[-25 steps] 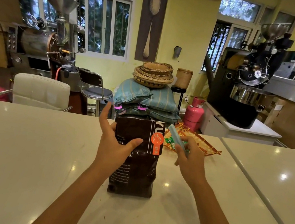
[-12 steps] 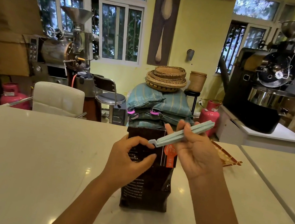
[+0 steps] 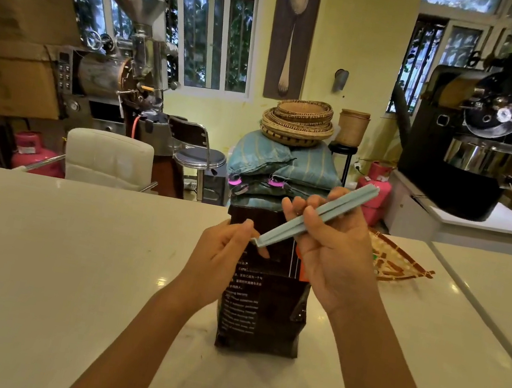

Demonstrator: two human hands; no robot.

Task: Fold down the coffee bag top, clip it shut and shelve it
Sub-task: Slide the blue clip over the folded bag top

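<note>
A dark brown coffee bag [image 3: 261, 318] stands upright on the white counter [image 3: 48, 259], its top partly hidden behind both hands. A long pale blue bag clip [image 3: 319, 213] is held slanted in front of the bag's top. My right hand [image 3: 336, 252] grips the clip around its middle. My left hand [image 3: 223, 256] pinches the clip's lower left tip between thumb and fingers. The bag stands free, with neither hand holding it.
A woven tray [image 3: 396, 263] lies on the counter behind my right hand. A counter seam [image 3: 480, 312] runs at the right. Beyond the counter stand a white chair [image 3: 108, 159], stacked sacks with baskets [image 3: 287, 165] and two coffee roasters [image 3: 483, 138].
My left hand left the bag and took the clip's lower tip. My right hand lifted the clip from near the tray up in front of the bag's top.
</note>
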